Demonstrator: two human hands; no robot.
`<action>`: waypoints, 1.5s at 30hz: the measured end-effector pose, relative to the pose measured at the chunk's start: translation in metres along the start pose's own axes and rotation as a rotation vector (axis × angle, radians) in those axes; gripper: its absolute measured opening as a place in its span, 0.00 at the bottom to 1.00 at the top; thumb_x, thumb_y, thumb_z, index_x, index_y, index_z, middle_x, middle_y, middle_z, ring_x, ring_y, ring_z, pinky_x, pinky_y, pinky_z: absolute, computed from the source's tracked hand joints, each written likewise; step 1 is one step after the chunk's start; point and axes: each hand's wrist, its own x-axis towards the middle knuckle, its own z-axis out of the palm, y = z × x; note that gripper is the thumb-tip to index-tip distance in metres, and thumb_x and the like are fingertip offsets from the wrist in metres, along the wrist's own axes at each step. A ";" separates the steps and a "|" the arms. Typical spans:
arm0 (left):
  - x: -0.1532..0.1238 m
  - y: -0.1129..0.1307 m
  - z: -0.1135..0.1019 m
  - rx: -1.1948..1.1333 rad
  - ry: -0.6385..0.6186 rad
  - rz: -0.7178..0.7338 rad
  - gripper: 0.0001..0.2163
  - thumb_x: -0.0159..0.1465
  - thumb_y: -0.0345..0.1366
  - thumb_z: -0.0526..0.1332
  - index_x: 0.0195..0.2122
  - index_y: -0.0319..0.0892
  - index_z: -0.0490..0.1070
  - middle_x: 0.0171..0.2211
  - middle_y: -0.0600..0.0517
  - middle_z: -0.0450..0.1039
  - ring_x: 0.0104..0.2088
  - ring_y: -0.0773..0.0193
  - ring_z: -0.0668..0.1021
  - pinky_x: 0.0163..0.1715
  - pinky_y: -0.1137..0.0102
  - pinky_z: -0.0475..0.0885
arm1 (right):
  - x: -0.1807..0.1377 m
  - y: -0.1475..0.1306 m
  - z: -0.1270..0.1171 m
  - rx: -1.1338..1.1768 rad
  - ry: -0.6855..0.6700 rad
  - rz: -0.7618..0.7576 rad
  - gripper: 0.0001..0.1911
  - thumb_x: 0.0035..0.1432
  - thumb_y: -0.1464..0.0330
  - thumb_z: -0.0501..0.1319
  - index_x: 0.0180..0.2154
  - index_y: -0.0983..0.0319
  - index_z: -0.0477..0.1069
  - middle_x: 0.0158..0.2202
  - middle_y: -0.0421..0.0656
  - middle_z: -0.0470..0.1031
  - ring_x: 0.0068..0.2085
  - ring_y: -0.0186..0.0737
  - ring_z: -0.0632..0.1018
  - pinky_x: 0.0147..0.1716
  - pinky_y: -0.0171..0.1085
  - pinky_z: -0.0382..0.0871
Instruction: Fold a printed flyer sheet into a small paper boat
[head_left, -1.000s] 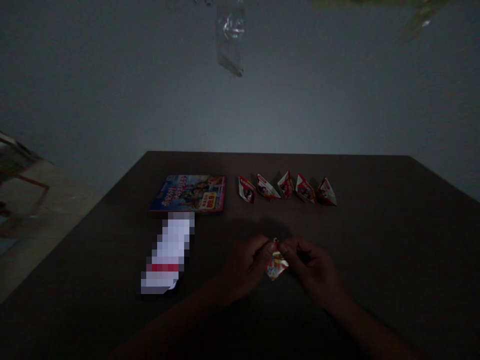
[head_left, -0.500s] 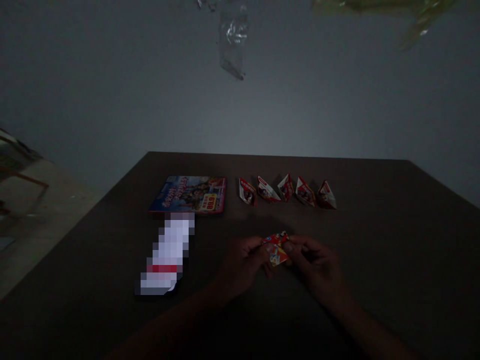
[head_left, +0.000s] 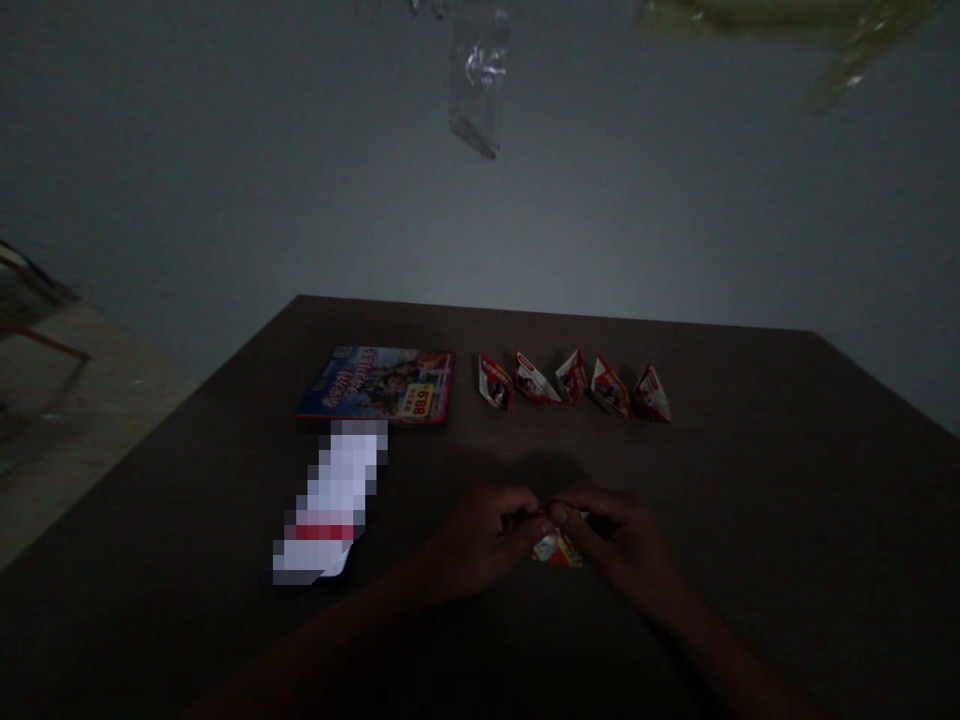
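A small folded piece of printed red and white paper (head_left: 556, 547) sits low over the dark table (head_left: 750, 480) between both my hands. My left hand (head_left: 480, 540) pinches its left side with curled fingers. My right hand (head_left: 611, 535) pinches its top and right side. Beyond my hands, a row of several folded paper triangles (head_left: 574, 380) of the same print stands on the table.
A colourful printed booklet (head_left: 379, 385) lies flat at the back left. A blurred white and red strip (head_left: 330, 505) lies in front of it. A clear plastic bag (head_left: 476, 80) hangs before the grey wall. The table's left edge drops to a pale floor.
My hands have lowered the folded paper nearer the table and closed tighter over it, so less of it shows. The view shifted slightly.
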 end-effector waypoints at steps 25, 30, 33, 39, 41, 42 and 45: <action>0.004 -0.007 0.000 -0.249 0.038 -0.044 0.14 0.60 0.44 0.59 0.28 0.37 0.71 0.21 0.57 0.64 0.23 0.71 0.65 0.24 0.76 0.59 | 0.001 -0.005 0.003 -0.001 0.106 -0.047 0.12 0.58 0.64 0.59 0.26 0.62 0.75 0.23 0.41 0.74 0.25 0.36 0.73 0.25 0.33 0.66; 0.004 -0.004 0.000 -0.258 0.053 -0.053 0.14 0.59 0.44 0.60 0.27 0.37 0.71 0.20 0.57 0.63 0.22 0.71 0.64 0.22 0.76 0.57 | 0.001 -0.005 0.004 0.015 0.107 -0.041 0.13 0.58 0.63 0.59 0.25 0.62 0.75 0.24 0.42 0.75 0.26 0.36 0.74 0.26 0.33 0.66; 0.005 -0.003 0.000 -0.261 0.058 -0.060 0.13 0.59 0.44 0.61 0.27 0.37 0.72 0.20 0.57 0.64 0.22 0.71 0.65 0.22 0.76 0.57 | 0.000 -0.004 0.004 0.036 0.124 -0.040 0.12 0.58 0.63 0.59 0.26 0.62 0.75 0.24 0.42 0.75 0.26 0.36 0.74 0.26 0.34 0.67; 0.004 -0.003 -0.001 -0.262 0.073 -0.032 0.12 0.60 0.41 0.61 0.26 0.37 0.72 0.20 0.57 0.64 0.22 0.73 0.64 0.21 0.77 0.57 | -0.001 -0.004 0.005 0.042 0.132 -0.054 0.11 0.58 0.64 0.59 0.27 0.62 0.75 0.23 0.41 0.74 0.26 0.36 0.73 0.26 0.34 0.66; 0.004 -0.004 -0.001 -0.273 0.070 -0.033 0.13 0.60 0.42 0.61 0.26 0.36 0.71 0.20 0.58 0.63 0.21 0.73 0.64 0.21 0.77 0.57 | -0.001 -0.004 0.005 0.046 0.130 -0.048 0.11 0.58 0.65 0.59 0.27 0.61 0.75 0.24 0.41 0.74 0.26 0.36 0.73 0.26 0.34 0.66; 0.004 -0.004 -0.001 -0.275 0.070 -0.031 0.13 0.60 0.42 0.60 0.26 0.36 0.71 0.20 0.58 0.63 0.22 0.73 0.64 0.22 0.77 0.57 | 0.000 -0.004 0.005 0.049 0.131 -0.041 0.11 0.58 0.64 0.59 0.28 0.61 0.75 0.24 0.41 0.74 0.26 0.36 0.73 0.26 0.34 0.66; 0.004 -0.004 0.000 -0.283 0.076 -0.028 0.13 0.60 0.42 0.60 0.26 0.36 0.71 0.20 0.57 0.64 0.22 0.72 0.64 0.22 0.77 0.56 | -0.001 -0.003 0.005 0.054 0.135 -0.024 0.11 0.58 0.65 0.59 0.27 0.62 0.75 0.24 0.41 0.73 0.26 0.36 0.73 0.26 0.34 0.65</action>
